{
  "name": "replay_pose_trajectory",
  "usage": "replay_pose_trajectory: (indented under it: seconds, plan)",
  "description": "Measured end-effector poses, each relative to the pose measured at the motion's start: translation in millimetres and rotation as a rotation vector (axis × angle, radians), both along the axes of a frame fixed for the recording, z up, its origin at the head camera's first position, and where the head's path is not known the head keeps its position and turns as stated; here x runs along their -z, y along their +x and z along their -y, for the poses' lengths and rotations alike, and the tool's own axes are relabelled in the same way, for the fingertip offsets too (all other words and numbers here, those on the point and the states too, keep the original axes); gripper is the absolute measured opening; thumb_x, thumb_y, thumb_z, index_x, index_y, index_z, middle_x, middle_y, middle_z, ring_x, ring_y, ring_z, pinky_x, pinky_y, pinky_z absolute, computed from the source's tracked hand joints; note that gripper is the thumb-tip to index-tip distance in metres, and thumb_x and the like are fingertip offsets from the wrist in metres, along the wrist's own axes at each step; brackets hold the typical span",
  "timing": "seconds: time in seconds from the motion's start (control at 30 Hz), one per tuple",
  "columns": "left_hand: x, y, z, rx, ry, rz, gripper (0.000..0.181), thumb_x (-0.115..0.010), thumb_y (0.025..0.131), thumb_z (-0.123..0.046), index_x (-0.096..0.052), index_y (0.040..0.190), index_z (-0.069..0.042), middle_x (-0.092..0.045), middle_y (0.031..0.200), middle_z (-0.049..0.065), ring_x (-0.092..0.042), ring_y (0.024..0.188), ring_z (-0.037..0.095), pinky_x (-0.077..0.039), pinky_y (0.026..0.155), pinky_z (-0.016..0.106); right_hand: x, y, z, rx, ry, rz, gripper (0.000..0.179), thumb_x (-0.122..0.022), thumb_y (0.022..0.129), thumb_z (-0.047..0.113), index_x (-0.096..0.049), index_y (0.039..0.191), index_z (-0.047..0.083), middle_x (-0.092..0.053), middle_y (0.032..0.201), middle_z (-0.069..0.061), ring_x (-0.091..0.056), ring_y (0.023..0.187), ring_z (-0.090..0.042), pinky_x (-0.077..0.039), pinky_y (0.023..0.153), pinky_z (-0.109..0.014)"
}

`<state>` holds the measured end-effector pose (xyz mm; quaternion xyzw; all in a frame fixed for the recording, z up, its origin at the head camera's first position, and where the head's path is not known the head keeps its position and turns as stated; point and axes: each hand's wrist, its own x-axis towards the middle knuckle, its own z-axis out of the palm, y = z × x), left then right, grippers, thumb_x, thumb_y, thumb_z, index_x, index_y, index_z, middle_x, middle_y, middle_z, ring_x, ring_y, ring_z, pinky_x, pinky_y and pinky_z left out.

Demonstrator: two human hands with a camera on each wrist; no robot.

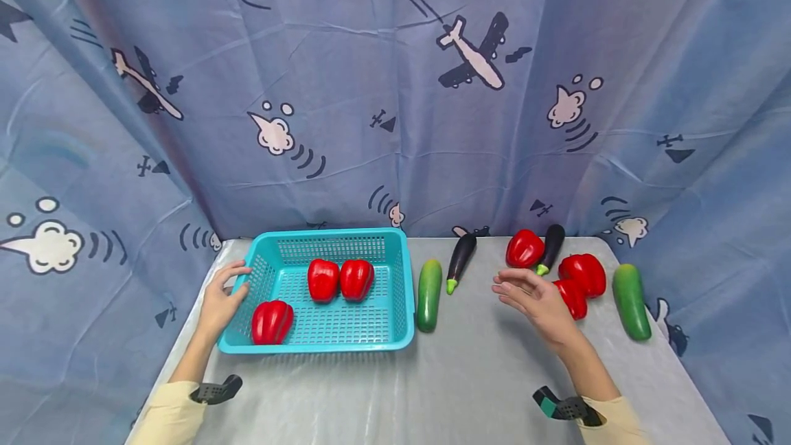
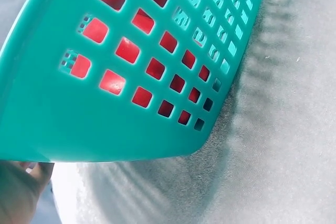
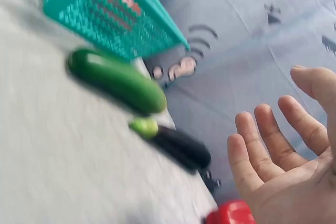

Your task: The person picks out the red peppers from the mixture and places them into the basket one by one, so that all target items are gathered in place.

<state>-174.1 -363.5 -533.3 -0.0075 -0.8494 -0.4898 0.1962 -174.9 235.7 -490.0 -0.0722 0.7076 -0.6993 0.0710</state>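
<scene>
My left hand (image 1: 221,299) is at the left rim of a turquoise plastic basket (image 1: 315,347), fingertips and thumb at the rim. In the left wrist view the basket wall (image 2: 58,119) hides most of its fingers. Three red bell peppers (image 1: 272,322) lie inside the basket. My right hand (image 1: 536,301) hovers above the table with fingers apart and holds nothing. Just beyond it is a red pepper (image 1: 573,299), partly covered by the hand in the head view. A cucumber (image 3: 115,80) and an eggplant (image 3: 181,148) show blurred in the right wrist view.
Right of the basket lie the cucumber (image 1: 429,295) and the eggplant (image 1: 461,259). At the far right are two more peppers (image 1: 525,248), another eggplant (image 1: 552,247) and another cucumber (image 1: 631,302). A blue patterned curtain (image 1: 346,122) hangs behind the grey table (image 1: 383,404).
</scene>
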Motion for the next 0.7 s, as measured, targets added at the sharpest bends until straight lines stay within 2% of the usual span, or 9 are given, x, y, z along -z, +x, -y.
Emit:
replay_pose_trajectory:
  seconds: [0.17,0.3,0.47,0.57,0.7]
  plan:
    - [-0.6,0.7,-0.9,0.005,0.013,-0.005,0.028,-0.062,0.089,0.015,-0.067,0.116,0.010,-0.054,0.139,0.024,-0.046,0.129,0.037,-0.042,0.083,0.008,0.7,-2.7,-31.3,0.034,0.006,-0.030,0.031,-0.063,0.102,0.013,-0.058,0.131,0.002,-0.070,0.117,-0.001,-0.069,0.106,-0.014,-0.053,0.089,-0.029]
    - [-2.1,1.6,-1.1,-0.001,-0.013,-0.001,0.028,-0.061,0.090,0.015,-0.066,0.118,0.011,-0.053,0.139,0.026,-0.045,0.129,0.038,-0.041,0.083,0.007,-0.3,-11.1,-47.2,0.054,0.040,-0.058,0.030,-0.063,0.102,0.012,-0.059,0.130,0.004,-0.071,0.116,-0.001,-0.069,0.103,-0.011,-0.053,0.087,-0.027]
    - [-16.0,9.2,-10.1,-0.006,-0.024,-0.005,0.027,-0.059,0.090,0.016,-0.064,0.117,0.016,-0.051,0.138,0.032,-0.044,0.128,0.045,-0.042,0.084,0.010,2.1,-27.0,-56.6,0.106,0.144,-0.083,0.039,-0.067,0.100,0.017,-0.057,0.133,0.000,-0.069,0.117,-0.005,-0.068,0.100,-0.007,-0.054,0.084,-0.023]
    - [-23.5,13.3,-15.7,-0.005,-0.006,-0.004,0.027,-0.060,0.088,0.018,-0.064,0.115,0.017,-0.051,0.137,0.034,-0.044,0.128,0.047,-0.043,0.083,0.012,5.0,-36.8,-59.3,0.144,0.230,-0.102,0.047,-0.069,0.099,0.023,-0.054,0.136,-0.003,-0.067,0.117,-0.003,-0.067,0.097,-0.006,-0.055,0.083,-0.022]
    - [-16.0,8.7,-11.5,-0.010,-0.012,0.007,0.027,-0.061,0.089,0.016,-0.065,0.116,0.015,-0.052,0.138,0.030,-0.045,0.130,0.043,-0.042,0.084,0.012,7.7,-50.6,-62.7,0.202,0.290,-0.099,0.054,-0.069,0.099,0.030,-0.052,0.139,-0.002,-0.065,0.118,0.001,-0.063,0.099,-0.004,-0.053,0.082,-0.018]
